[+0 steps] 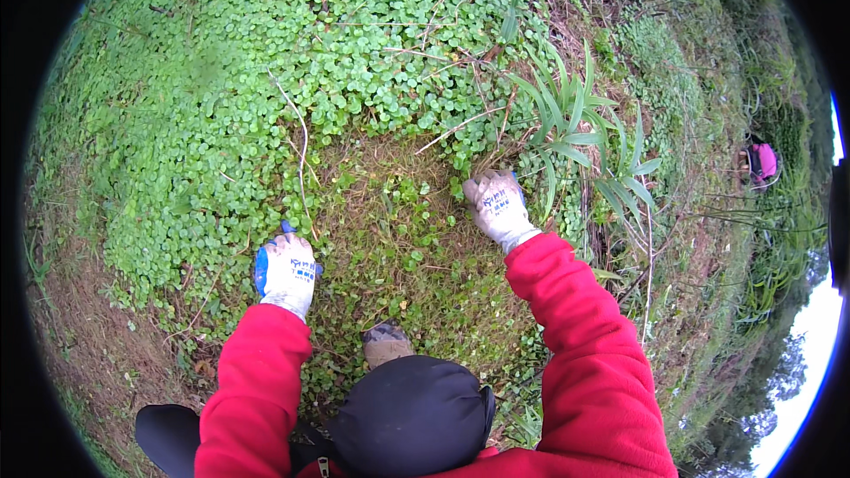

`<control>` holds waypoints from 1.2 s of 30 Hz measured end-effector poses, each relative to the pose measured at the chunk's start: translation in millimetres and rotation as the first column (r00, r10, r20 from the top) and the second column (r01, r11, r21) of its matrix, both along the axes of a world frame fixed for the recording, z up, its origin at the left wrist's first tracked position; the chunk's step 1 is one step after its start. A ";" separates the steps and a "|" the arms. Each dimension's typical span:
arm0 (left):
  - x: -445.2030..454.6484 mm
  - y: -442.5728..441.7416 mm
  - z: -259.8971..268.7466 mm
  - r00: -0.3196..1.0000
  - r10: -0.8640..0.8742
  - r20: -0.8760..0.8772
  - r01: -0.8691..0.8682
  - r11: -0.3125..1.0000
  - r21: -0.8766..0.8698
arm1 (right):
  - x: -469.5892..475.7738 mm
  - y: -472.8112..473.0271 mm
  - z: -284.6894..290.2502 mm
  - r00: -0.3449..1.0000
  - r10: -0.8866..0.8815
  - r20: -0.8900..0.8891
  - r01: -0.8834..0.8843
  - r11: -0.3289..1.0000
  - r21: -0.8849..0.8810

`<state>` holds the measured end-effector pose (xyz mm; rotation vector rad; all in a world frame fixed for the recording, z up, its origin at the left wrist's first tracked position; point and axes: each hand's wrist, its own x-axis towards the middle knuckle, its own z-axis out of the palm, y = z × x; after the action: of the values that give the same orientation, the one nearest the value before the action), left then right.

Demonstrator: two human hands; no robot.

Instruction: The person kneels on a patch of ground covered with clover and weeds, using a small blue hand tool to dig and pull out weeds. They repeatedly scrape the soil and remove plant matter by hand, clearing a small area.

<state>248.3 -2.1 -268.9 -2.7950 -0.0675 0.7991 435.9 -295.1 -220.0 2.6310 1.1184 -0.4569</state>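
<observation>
My left hand (288,270), in a white knit work glove with a blue coated palm, rests low among round-leaved green ground-cover plants (226,212). A thin dry twig (304,146) lies just above it. On the other side, my right hand (497,204), in a matching soiled glove, has its fingers curled down at the edge of the leaves, beside a long-leaved plant (564,113). What its fingertips touch is hidden. Between the two hands lies a thinned patch (378,212) of brownish dry stems and scattered small leaves.
My shoe (387,344) and dark-clad knee (412,418) are at the bottom. Dry twigs (458,129) lie on the leaves ahead. At the far right, a pink and dark object (762,162) sits among grass, with trees beyond. Brown bare soil (106,332) shows at the lower left.
</observation>
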 end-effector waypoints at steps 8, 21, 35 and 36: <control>-0.9 0.6 -9.7 0.997 0.034 -0.068 -0.036 0.999 -0.030 | -93.7 13.2 42.0 0.867 -0.202 -0.456 0.284 0.951 0.118; 1.6 -2.6 2.8 1.000 -0.010 -0.004 0.010 1.000 0.025 | -8.5 -8.0 -38.5 0.733 -0.679 -0.046 0.681 0.731 0.053; -0.2 -5.0 -4.3 0.999 0.028 -0.036 -0.028 1.000 -0.006 | -114.4 -83.0 11.8 0.434 -0.574 -0.694 0.901 0.304 0.311; -1.2 -4.0 -2.4 1.000 0.010 -0.001 -0.010 1.000 0.017 | -101.5 -83.3 26.8 0.278 -0.761 -0.586 0.957 0.272 0.100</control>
<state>247.0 -6.1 -271.3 -2.7806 -0.0882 0.7987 334.5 -378.3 -193.3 3.4757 -0.5748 -1.1561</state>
